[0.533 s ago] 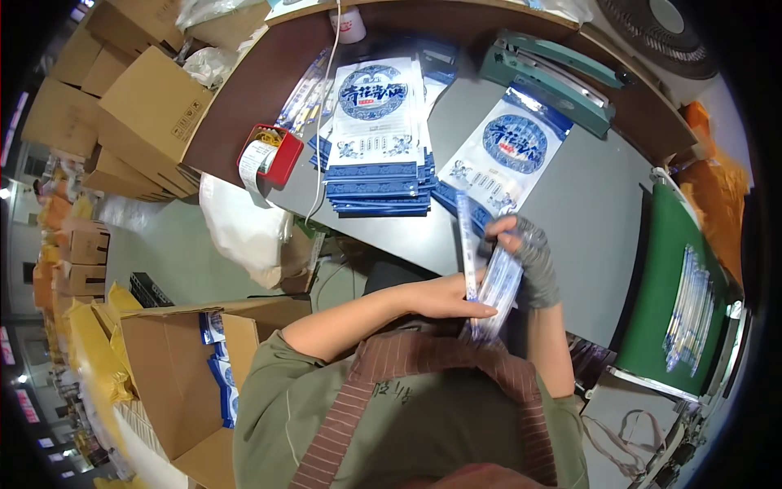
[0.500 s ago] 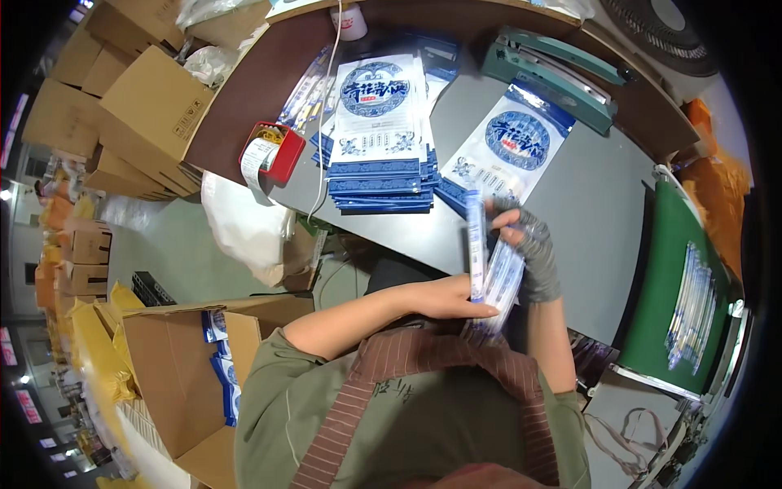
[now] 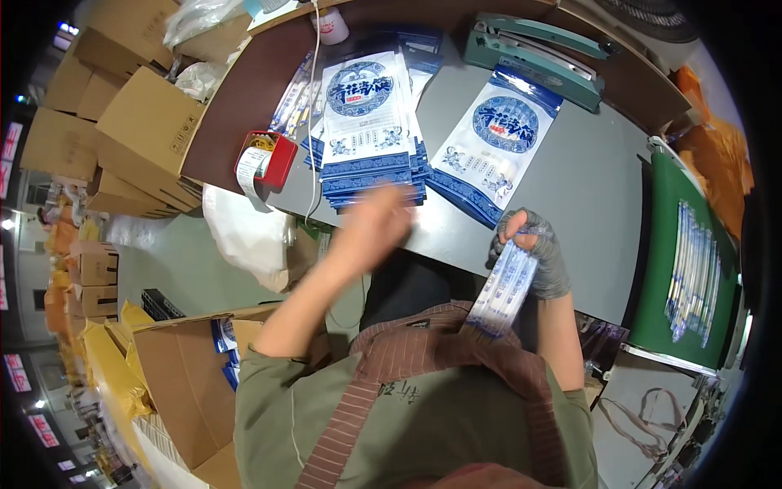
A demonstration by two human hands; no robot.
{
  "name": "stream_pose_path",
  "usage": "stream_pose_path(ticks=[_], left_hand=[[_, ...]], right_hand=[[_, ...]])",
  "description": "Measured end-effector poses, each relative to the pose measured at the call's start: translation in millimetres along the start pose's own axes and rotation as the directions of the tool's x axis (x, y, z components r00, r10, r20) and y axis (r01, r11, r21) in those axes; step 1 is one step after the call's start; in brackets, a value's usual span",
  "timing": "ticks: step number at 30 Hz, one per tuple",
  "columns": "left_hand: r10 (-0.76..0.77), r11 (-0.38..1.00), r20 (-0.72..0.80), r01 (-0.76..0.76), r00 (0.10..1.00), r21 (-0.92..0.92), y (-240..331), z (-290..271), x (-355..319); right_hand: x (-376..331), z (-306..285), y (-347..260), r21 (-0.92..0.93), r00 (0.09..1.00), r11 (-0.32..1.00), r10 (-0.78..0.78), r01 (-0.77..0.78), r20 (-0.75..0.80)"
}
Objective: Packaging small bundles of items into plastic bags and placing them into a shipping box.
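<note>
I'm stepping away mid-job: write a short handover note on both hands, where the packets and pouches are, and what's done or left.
Right hand: gloved, closed around a bundle of slim blue-and-white packets, held near the table edge.
Left hand: bare, motion-blurred, holding nothing, over the near end of the stack of blue-and-white pouches.
One single pouch lies apart to the right on the grey table; a green sealer sits behind it.
More slim packets lie on the green tray at right.
Done: bundle gathered in hand.
Left: bundle is not in any pouch yet.
</note>
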State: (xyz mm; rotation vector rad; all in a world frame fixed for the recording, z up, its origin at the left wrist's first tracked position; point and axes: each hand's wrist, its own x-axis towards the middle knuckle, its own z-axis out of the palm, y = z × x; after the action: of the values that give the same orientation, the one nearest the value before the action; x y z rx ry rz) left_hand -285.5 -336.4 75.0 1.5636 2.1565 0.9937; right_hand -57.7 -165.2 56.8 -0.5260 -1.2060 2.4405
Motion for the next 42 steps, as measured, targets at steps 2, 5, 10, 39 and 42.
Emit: stream_pose_path(ticks=[2,5,10,39,42], left_hand=[[0.237,0.874,-0.16,-0.138,0.958,0.465,-49,-35,20],[0.212,0.755,-0.033,-0.142,0.977,0.64,-77,-38,22],[0.096,0.845,0.063,-0.115,0.993,0.522,-65,-38,19],[-0.225,0.956,-0.262,0.161,0.939,-0.245,-11,22,-14],[-0.166,0.933,-0.255,0.068,0.952,-0.352,23,36,13]], right_hand=[[-4,2,1,0.026,1.0,1.0,0.017,-0.017,0.001],[-4,4,2,0.052,1.0,0.998,0.022,-0.023,0.008],[-13,-2,-1,0.034,0.999,0.999,-0.004,0.006,-0.05],[-64,-4,-14,-0.074,0.979,0.981,-0.186,0.18,-0.085],[-73,-6,-16,-0.09,0.97,0.973,-0.22,0.211,-0.104]])
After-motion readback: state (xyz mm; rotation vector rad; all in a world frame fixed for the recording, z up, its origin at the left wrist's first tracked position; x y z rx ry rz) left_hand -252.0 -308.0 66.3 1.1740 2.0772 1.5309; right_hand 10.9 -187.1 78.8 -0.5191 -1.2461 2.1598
